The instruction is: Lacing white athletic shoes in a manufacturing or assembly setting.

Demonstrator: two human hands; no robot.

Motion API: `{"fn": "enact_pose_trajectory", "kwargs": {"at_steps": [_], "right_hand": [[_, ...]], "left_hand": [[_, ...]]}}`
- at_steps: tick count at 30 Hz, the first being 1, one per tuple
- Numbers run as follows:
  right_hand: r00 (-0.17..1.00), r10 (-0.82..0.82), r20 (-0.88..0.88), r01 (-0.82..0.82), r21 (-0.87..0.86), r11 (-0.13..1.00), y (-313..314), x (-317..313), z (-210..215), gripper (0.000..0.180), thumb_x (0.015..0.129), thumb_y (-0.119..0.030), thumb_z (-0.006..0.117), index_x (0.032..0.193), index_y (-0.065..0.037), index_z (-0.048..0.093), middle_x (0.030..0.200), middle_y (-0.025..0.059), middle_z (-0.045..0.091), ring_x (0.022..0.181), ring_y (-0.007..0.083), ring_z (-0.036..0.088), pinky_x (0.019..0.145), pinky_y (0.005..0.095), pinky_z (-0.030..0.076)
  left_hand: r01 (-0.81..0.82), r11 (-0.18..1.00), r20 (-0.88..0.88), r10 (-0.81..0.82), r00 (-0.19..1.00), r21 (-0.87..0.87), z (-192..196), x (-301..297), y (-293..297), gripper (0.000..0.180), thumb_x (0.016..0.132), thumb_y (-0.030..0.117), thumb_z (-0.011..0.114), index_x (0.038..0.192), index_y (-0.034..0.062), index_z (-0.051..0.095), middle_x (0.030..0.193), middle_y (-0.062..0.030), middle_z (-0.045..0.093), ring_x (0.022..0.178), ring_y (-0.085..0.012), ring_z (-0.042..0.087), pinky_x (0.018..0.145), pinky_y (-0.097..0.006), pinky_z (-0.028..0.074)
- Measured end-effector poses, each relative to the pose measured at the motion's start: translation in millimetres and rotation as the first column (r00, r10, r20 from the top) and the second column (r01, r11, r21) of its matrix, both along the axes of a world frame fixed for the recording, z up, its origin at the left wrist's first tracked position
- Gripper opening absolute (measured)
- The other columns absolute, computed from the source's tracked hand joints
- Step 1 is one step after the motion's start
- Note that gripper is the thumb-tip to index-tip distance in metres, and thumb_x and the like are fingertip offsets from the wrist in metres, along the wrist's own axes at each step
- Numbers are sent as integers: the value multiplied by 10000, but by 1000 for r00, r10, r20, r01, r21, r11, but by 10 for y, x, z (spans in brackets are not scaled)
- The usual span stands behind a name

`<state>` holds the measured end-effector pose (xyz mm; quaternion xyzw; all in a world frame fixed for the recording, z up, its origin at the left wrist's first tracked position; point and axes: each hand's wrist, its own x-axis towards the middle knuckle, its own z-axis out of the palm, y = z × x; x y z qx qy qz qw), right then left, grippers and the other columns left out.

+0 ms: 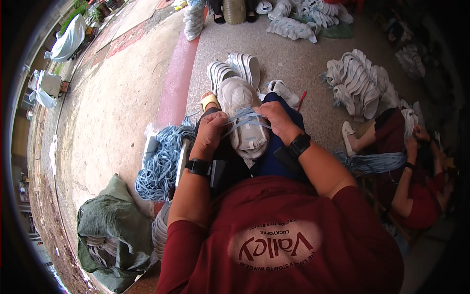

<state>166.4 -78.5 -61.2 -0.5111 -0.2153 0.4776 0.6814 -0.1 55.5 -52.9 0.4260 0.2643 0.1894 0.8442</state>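
shoe (246, 122) tongue hidden behind laces (247, 116), co-worker (416, 181) seemingly cut off at the rim

A heap of pale blue laces (161, 164) lies left of centre. A green sack (115, 223) holding stacked white shoes sits at lower left. A pile of white shoes (357, 83) occupies the upper right; a second pile (303, 17) lies along the top edge. A co-worker in red (416, 196) sits at the right edge. White bags (68, 39) stand at upper left.
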Motion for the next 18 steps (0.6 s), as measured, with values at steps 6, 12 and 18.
{"fn": "enact_pose_trajectory", "kwargs": {"at_steps": [6,12,18], "right_hand": [[621,-64,781,287,-150,946,-67,-87,25,274,727,-179,661,598,31,542,537,178,503,482,171,500,475,354,389],[602,56,797,158,-187,970,-190,-43,144,240,747,-183,648,658,22,558,572,177,527,502,244,514,500,357,400],[667,-177,724,227,28,973,-220,-130,142,81,748,-44,603,691,-7,560,592,92,553,499,147,510,464,319,387]], "left_hand": [[-13,937,-80,43,996,348,-139,10,1,141,732,38,540,594,69,546,598,16,526,521,-61,448,510,-200,367],[4,889,-177,86,980,457,-116,-65,-37,178,776,74,555,600,61,533,584,24,498,530,-41,420,490,-196,346],[182,789,-338,34,941,587,-79,-116,-38,297,814,236,640,625,42,518,585,33,454,557,-37,390,486,-215,328]]}}
